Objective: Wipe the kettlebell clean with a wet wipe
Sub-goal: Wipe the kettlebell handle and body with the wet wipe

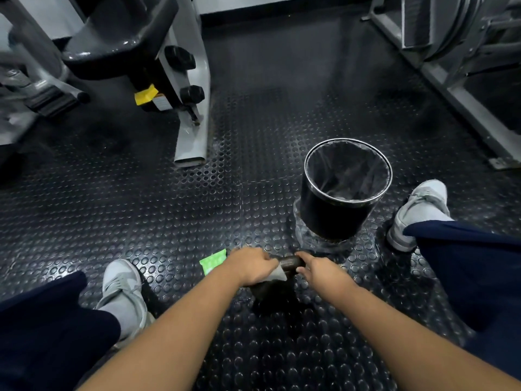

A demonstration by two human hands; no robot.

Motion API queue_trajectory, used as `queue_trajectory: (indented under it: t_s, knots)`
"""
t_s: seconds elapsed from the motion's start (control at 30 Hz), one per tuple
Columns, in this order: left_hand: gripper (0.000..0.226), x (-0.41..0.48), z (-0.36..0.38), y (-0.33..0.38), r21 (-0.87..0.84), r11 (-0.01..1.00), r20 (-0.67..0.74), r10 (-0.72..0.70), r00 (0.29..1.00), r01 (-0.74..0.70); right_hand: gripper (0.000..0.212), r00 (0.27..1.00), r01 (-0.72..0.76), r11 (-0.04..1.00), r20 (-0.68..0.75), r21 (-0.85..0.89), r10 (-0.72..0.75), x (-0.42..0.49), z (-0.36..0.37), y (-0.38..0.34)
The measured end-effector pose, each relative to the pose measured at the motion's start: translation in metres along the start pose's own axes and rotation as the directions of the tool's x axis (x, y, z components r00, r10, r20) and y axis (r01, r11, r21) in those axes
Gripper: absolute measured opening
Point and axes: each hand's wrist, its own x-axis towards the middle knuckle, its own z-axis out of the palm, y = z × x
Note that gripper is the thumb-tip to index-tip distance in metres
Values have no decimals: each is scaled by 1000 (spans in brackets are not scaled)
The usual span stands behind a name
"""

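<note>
Between a seated person's grey shoes on a studded rubber gym floor (169, 207), a dark kettlebell (270, 292) stands. Just left of it lies a green wipe packet (213, 261), its print unreadable. The left hand (251, 265) presses a wet wipe (277, 273) against the kettlebell's handle; the right hand (318, 270) grips that handle. Beyond the kettlebell, a lined black bin (342, 190).

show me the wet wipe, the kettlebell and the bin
wet wipe (277, 273), head view, pale sheet under the left hand
kettlebell (290, 262), head view, bare handle between the hands
bin (332, 218), head view, black outer wall
</note>
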Motion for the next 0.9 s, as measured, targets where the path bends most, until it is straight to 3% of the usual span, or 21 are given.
queue_trajectory:
  t_s: [0.13, 0.23, 0.33, 0.57, 0.67, 0.8, 0.9]
  knots:
    - [50, 1, 9, 42, -71, 994, -15, 87, 996, -88, 44, 1000, -1, 1000, 15, -28, 1, -1, 1, 0]
    - [50, 0, 15, 59, -71, 986, -20, 150, 988, -151, 58, 999, 10, 998, 46, -64, -7, 0, -1, 0]
    - [49, -2, 11, 51, -68, 984, -24, 164, 986, -165, 48, 1000, 8, 1000, 21, 4, -9, 0, -2, 3]
    - [43, -4, 3, -26, -88, 996, 15, -22, 1000, 24, 40, 1000, 8, 1000, -28, 14, -8, 0, 5, 5]
    - [46, -2, 5, -26, -39, 997, 37, -68, 997, 70, 42, 1000, -2, 1000, -24, 7, 2, 1, 6, 5]
    - [60, -4, 4, 24, 16, 1000, 55, 25, 998, -26, 42, 1000, 2, 1000, -29, -1, -3, 1, 5, 3]
    - [50, -10, 2, 56, -15, 992, 50, 128, 991, -127, 39, 1000, 4, 1000, -4, 5, -4, 1, 5, 2]
